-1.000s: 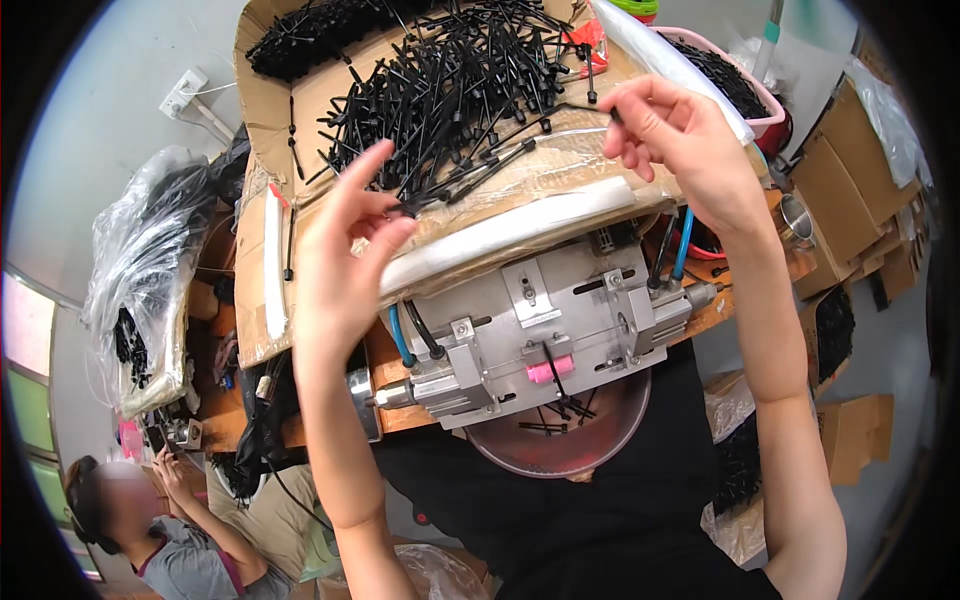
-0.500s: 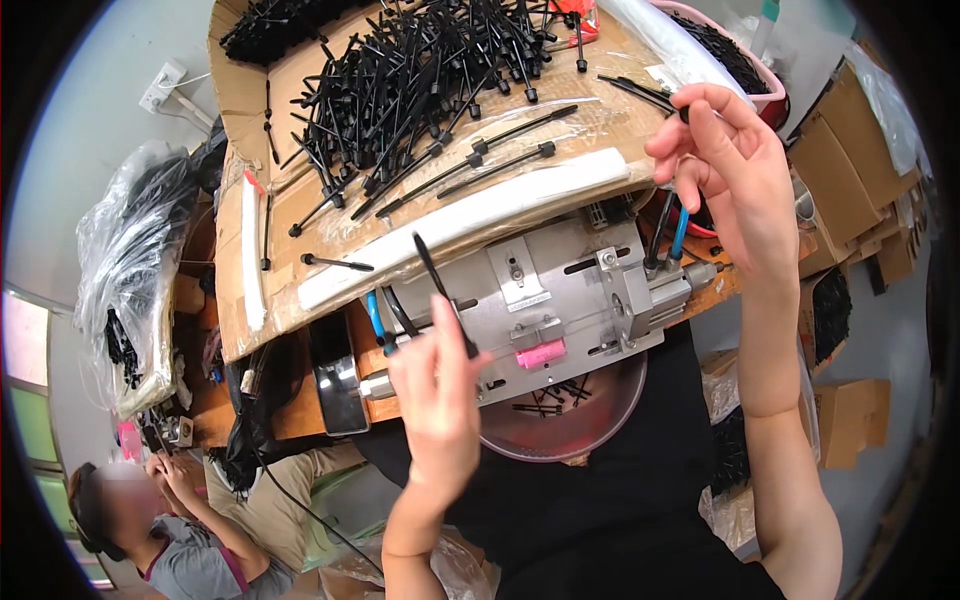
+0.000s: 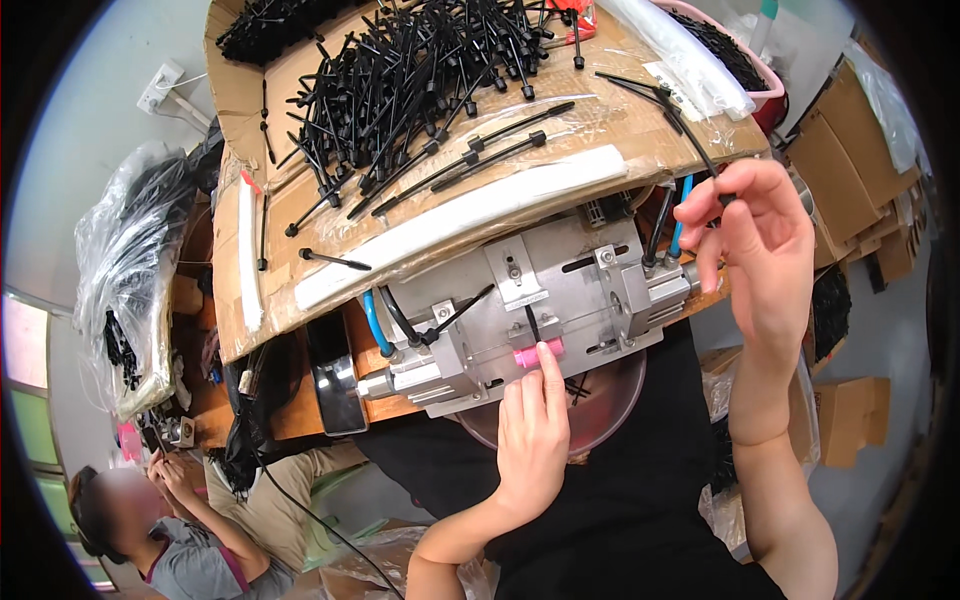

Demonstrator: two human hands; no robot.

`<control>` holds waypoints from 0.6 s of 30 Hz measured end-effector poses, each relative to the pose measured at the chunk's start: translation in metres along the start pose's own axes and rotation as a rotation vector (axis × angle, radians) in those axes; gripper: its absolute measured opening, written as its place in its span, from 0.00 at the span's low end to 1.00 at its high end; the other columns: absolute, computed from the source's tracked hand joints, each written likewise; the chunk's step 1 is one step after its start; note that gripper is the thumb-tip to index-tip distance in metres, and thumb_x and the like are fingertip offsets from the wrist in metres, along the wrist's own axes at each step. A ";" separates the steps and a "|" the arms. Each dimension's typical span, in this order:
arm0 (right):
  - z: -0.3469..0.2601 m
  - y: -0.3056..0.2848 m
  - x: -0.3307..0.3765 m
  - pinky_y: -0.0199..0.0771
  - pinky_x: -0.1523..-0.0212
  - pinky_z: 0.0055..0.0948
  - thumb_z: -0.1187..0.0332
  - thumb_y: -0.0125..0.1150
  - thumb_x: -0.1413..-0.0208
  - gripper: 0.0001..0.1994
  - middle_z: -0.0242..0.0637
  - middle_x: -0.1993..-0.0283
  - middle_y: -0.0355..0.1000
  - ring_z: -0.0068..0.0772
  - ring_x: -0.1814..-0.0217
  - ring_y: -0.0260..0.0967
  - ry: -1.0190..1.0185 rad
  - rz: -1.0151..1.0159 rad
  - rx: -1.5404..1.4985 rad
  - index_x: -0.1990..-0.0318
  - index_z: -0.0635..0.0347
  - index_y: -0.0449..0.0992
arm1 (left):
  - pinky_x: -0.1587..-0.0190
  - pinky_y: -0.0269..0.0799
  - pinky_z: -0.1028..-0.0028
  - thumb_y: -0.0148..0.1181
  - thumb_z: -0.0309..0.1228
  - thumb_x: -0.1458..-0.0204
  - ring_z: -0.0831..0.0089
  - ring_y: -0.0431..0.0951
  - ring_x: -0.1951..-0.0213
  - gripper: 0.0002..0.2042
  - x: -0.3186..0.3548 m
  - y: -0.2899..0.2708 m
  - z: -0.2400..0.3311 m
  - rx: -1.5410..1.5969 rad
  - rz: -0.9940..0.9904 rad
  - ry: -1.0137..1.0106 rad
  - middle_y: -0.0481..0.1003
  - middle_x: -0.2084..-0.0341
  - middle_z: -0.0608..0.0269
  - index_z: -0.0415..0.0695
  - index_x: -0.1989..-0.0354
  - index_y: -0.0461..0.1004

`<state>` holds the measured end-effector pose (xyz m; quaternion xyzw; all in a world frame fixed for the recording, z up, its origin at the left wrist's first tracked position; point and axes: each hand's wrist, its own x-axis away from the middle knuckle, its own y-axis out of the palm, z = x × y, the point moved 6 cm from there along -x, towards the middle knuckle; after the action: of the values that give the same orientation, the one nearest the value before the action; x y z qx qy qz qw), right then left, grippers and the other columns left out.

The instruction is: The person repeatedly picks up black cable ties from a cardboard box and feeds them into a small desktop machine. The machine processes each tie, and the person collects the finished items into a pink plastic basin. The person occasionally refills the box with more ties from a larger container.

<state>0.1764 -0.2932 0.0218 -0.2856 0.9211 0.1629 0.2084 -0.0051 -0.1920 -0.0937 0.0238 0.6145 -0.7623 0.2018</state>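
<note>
My left hand (image 3: 533, 440) reaches over a metal fixture plate (image 3: 475, 270). Its index finger is stretched out, the tip touching a pink block (image 3: 538, 353); the other fingers are partly bent and the thumb is hidden. Just beyond that fingertip a short length of black rod (image 3: 532, 322) sticks up from the block. To the right, my right hand (image 3: 765, 235) is raised, pinching a thin black knobbed rod (image 3: 705, 157) between thumb and fingers. Another black knobbed rod (image 3: 462, 312) lies across the fixture's left cylinder.
Beyond the fixture, a cardboard sheet (image 3: 590, 120) bears a heap of black knobbed rods (image 3: 410, 90) and white foam strips (image 3: 480, 225). A translucent bowl (image 3: 610, 415) stands under the fixture's front edge. A phone (image 3: 337, 390) lies left. Another person (image 3: 200, 545) sits lower left.
My left hand has moved right and down to the pink block; the black rod it held upright now sits there. My right hand has drawn back from the cardboard with a rod.
</note>
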 end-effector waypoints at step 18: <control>0.090 0.074 0.136 0.67 0.76 0.31 0.75 0.69 0.54 0.32 0.36 0.77 0.66 0.31 0.78 0.66 -0.170 -0.469 0.800 0.38 0.69 0.66 | 0.53 0.69 0.63 0.55 0.17 0.60 0.56 0.70 0.56 0.21 -0.053 -0.099 -0.065 -0.108 0.024 0.067 0.69 0.58 0.53 0.36 0.53 0.72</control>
<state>0.0562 -0.2595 -0.1073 -0.3689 0.8018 -0.2338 0.4080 -0.0040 -0.0996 -0.0027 0.0457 0.6608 -0.7243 0.1915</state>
